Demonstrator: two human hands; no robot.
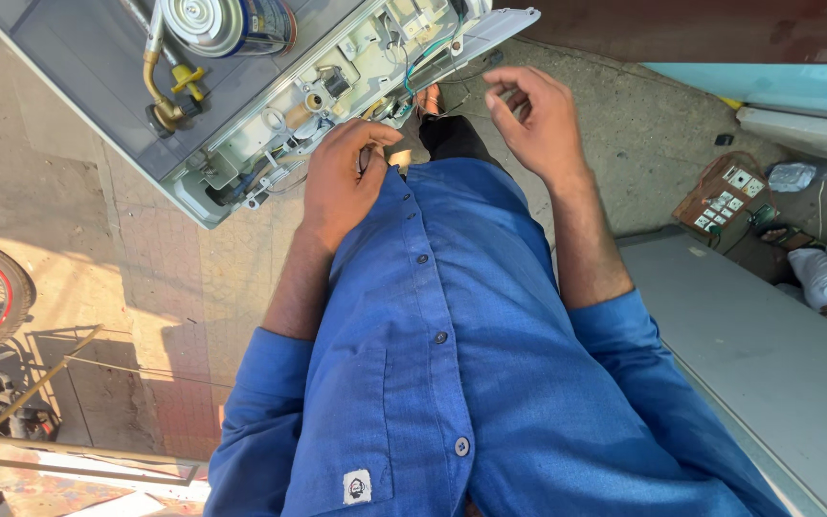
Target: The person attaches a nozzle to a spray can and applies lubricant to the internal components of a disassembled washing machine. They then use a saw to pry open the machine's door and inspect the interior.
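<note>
While left hand [342,177] curls shut – contents unclear, right hand [538,120] half-open, opened appliance [337,77] just beyond both.

Left hand [342,182] curled by the blue shirt [471,364], at the edge of an opened white appliance [337,72]. Right hand [538,120] raised, fingers [509,110] loosely bent. Gas canister [227,24] on top.
</note>
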